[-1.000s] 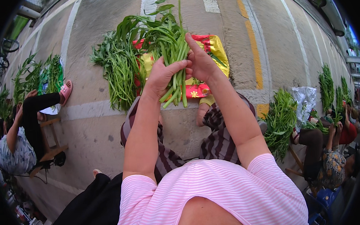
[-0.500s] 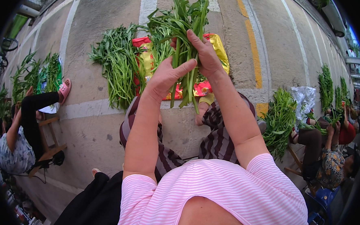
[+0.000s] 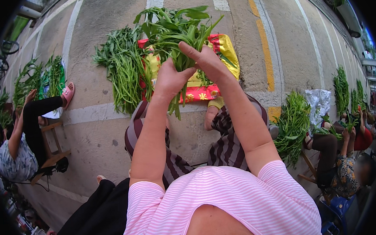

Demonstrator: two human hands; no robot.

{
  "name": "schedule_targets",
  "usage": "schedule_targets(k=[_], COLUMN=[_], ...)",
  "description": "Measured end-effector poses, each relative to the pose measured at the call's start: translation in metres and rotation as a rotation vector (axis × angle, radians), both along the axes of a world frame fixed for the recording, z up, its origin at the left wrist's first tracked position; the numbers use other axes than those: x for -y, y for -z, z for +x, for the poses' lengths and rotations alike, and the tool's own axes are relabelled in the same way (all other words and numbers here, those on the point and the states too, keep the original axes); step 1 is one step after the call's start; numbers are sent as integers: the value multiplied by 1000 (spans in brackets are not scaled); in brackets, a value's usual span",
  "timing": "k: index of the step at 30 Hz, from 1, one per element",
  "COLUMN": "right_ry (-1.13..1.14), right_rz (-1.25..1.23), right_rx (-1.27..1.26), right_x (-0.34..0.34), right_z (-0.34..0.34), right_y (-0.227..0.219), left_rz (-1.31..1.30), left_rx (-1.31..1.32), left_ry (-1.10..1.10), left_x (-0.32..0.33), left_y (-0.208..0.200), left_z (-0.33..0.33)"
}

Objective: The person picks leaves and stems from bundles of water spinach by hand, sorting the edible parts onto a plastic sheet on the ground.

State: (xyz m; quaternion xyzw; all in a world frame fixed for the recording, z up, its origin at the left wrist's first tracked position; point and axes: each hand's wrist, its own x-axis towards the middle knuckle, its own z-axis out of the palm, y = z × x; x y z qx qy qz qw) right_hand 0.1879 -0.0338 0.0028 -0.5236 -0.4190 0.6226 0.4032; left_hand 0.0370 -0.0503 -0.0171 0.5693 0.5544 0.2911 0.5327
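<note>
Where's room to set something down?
Grey concrete lies bare between the red-gold plastic sheet and yellow painted line; also between the adjoining leafy green pile and pink sandal. Crowded: the sheet's middle, beneath left hand, right hand and leafy green bunch.

So it's grey concrete ground (image 3: 93,137) outdoors, in daylight. Yellow stripe (image 3: 265,49) around two o'clock, wooden stool (image 3: 56,159) between eight and nine.

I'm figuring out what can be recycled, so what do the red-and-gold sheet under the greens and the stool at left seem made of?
The red-and-gold sheet looks like glossy plastic film, perhaps foil-lined, going by its bright sheen and wrinkles. The stool seems wooden and dull-finished, judging by its brown colour and straight legs; grain is unclear.
</note>
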Motion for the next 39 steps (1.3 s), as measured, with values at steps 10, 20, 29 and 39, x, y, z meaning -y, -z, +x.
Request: schedule_targets(k=[10, 20, 29, 39], right_ry=[271, 173, 81, 304], right_rz=[-86, -94, -118, 610], right_rx=[-695, -547, -191, 810], right_x=[-3, -3, -4, -12], right_z=[-8, -13, -5, 19], right_y=[28, 36, 19, 26], left_rz=[244, -418, -419, 71], left_rx=[-102, 413, 502, -749], left_ry=[-63, 82, -37, 53], left_x=[7, 0, 4, 4], left_y=[-16, -13, -10, 4], left_z=[12, -4, 6, 5])
